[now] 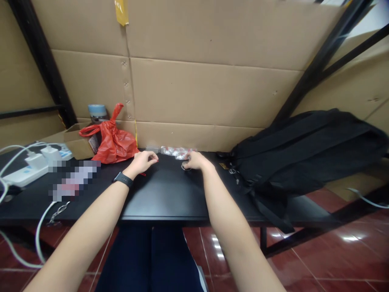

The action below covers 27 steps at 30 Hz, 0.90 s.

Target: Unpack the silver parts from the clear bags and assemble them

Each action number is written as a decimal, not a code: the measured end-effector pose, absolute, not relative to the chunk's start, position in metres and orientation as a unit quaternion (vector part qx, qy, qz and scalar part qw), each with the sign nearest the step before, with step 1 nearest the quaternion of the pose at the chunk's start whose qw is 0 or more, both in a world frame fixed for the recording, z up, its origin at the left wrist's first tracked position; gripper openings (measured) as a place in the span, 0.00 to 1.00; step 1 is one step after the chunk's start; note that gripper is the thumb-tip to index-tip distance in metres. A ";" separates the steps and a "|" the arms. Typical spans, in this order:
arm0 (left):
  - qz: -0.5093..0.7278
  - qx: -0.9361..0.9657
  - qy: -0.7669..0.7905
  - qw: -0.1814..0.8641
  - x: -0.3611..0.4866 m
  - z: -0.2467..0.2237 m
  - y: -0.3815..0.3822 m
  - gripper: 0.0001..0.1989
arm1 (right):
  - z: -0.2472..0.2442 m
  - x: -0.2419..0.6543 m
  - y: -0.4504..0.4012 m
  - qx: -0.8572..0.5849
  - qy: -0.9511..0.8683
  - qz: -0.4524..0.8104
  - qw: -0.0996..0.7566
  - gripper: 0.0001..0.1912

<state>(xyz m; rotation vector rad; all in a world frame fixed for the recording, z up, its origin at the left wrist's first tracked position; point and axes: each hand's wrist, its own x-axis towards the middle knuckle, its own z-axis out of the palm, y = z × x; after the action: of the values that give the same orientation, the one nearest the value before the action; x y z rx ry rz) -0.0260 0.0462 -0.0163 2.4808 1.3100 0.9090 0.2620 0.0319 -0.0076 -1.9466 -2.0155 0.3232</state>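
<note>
Centrally, right hand (195, 160) pinching thin loop (183, 167), left hand (144, 161) curled, hold unclear, room between, tabletop edge (165, 218) nearer

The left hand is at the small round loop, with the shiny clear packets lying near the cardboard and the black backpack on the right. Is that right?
Not quite: the head view shows the right hand at the small round loop, not the left. The shiny clear packets do lie near the cardboard, and the black backpack is on the right.
</note>
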 end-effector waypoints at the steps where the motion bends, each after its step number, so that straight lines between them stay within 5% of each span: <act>1: 0.307 0.837 0.442 0.098 -0.026 -0.016 0.046 0.07 | -0.007 0.263 0.031 -0.677 -0.708 0.119 0.160 0.22; 8: 0.361 0.822 0.421 0.127 -0.025 -0.020 0.048 0.09 | -0.005 0.264 0.028 -0.663 -0.714 0.136 0.180 0.20; 20: 0.498 0.744 0.345 0.284 -0.010 -0.021 0.044 0.16 | -0.017 0.188 0.025 -0.366 -0.725 0.307 0.496 0.21; 27: 0.544 0.695 0.339 0.326 -0.004 -0.021 0.044 0.18 | -0.020 0.171 0.023 -0.323 -0.683 0.346 0.556 0.14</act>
<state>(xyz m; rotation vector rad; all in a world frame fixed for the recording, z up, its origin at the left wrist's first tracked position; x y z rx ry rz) -0.0043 0.0437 -0.0210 1.8215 0.8872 1.4244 0.1713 0.0229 -0.0202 -0.7615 -1.6124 0.8170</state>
